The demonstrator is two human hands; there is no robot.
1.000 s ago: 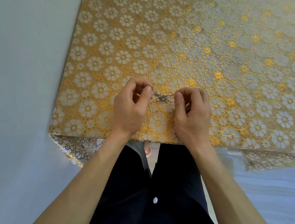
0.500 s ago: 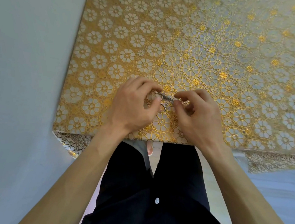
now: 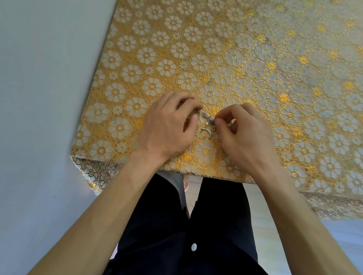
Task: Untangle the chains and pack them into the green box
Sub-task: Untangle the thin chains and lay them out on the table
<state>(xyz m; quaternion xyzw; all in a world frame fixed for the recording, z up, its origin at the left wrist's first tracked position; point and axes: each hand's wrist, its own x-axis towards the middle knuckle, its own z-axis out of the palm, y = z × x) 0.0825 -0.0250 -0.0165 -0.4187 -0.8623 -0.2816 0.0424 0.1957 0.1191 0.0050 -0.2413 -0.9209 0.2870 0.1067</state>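
Observation:
A small tangle of thin silver chains (image 3: 207, 123) hangs between my two hands, just above the table near its front edge. My left hand (image 3: 168, 128) pinches the left end between thumb and fingertips. My right hand (image 3: 243, 136) pinches the right end the same way. A short loop of chain dangles below the knot, close to the cloth. Parts of the chains are hidden inside both fists. No green box is in view.
The table carries a gold and white flower-patterned cloth (image 3: 275, 57). A plain grey wall (image 3: 36, 75) runs along the table's left side. My dark trousers (image 3: 187, 239) are below the front edge.
Both hands have turned inward and come slightly closer. The chain bundle has loosened, and a loop now hangs down below it.

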